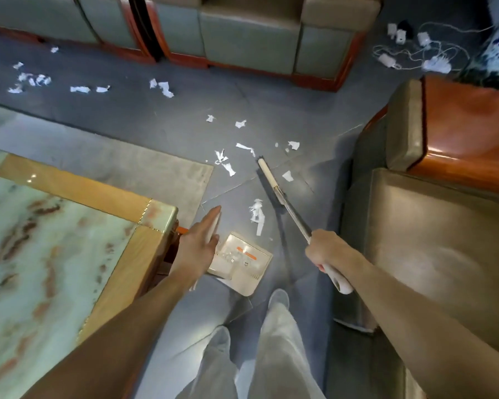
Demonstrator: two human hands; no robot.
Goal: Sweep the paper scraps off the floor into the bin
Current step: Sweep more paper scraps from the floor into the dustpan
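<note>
While the person stands over the grey-blue tiled floor, the right hand is clenched round the metal shaft of a long broom with a cream head. The broom slants forward and its head rests on the floor. The left hand has its fingers stretched straight along a white handle above the beige square dustpan with an orange label; thumb position not visible. The dustpan sits on the floor just ahead of the feet, beside the corner of the green marble-topped desk with a wooden border. Torn white paper scraps lie on the floor: one clump between dustpan and broom head, a loose group around the broom head, and more scattered far left, in front of the grey sofas. A grey rug lies under the desk. A brown leather armchair stands at right.
</note>
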